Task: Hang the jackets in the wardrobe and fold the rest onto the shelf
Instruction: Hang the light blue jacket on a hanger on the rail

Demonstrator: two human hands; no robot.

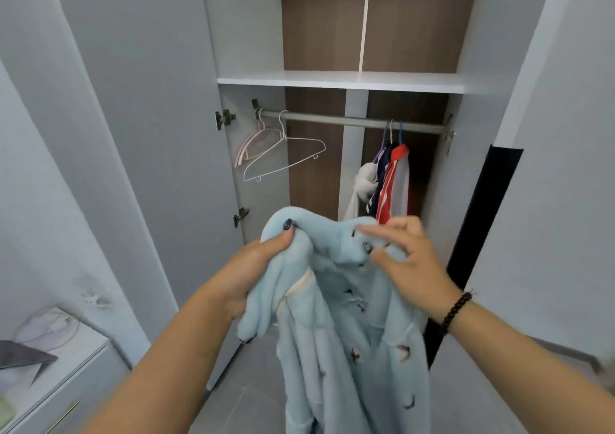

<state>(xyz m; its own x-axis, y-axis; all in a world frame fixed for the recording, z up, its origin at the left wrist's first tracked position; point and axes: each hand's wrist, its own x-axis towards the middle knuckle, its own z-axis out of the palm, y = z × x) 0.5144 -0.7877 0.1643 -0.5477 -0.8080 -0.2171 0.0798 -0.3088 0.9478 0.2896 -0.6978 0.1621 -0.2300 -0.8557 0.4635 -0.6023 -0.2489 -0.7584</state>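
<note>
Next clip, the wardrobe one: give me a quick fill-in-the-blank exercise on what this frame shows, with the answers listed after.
1. Both the left hand and the right hand grip a fluffy garment coloured light ____.
2. The white wire hanger on the rail carries ____ clothing.
3. The red jacket hangs at the ____ end of the rail.
4. A dark beaded bracelet sits on the ____ wrist.

Answers: blue; no; right; right
</note>
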